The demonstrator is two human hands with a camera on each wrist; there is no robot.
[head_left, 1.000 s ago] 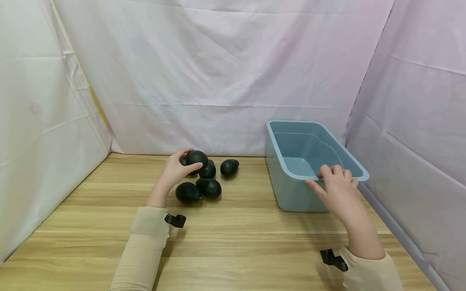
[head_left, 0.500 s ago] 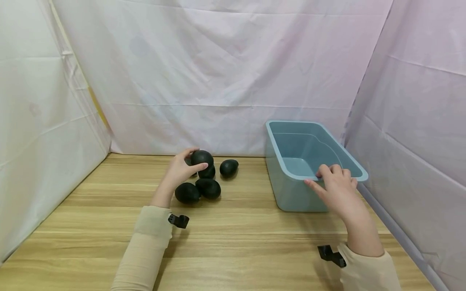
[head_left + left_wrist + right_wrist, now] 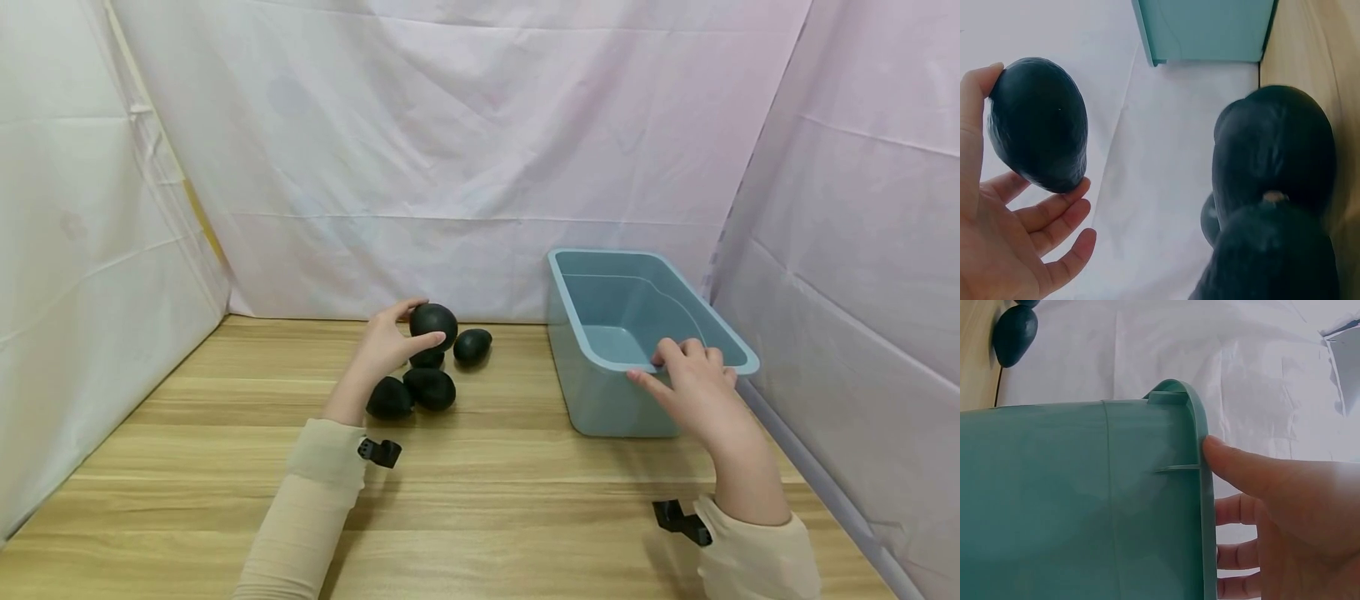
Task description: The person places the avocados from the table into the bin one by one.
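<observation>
Pale cloth (image 3: 465,125) hung behind and on both sides of the wood-grain counter (image 3: 480,517), and the landmark was plain: a blue-green bin (image 3: 615,404), mouth up. Well to its left, look at that, the left hand (image 3: 381,343) had a dark avocado (image 3: 433,323) pinched, thumb near one end, fingertips near the other, up and apart from the fruit below! Its long axis slanted in the left wrist view, narrower end at the fingertips; from the head it looked nearly round, so how that axis lay against the bin was tough to call. Over at the bin's near edge, the right hand (image 3: 697,400) gripped the rim, thumb outside, fingers hooked inside. One hand on fruit, one on bin, and the stretch from avocado to bin mouth ran rightward. A lone avocado (image 3: 472,347) sat in that stretch, closest to the bin; farther left of the bin, a partly hidden avocado (image 3: 427,360) showed beneath the held one, and an avocado pair (image 3: 430,389) lay side by side, about level with the bin's near end.
</observation>
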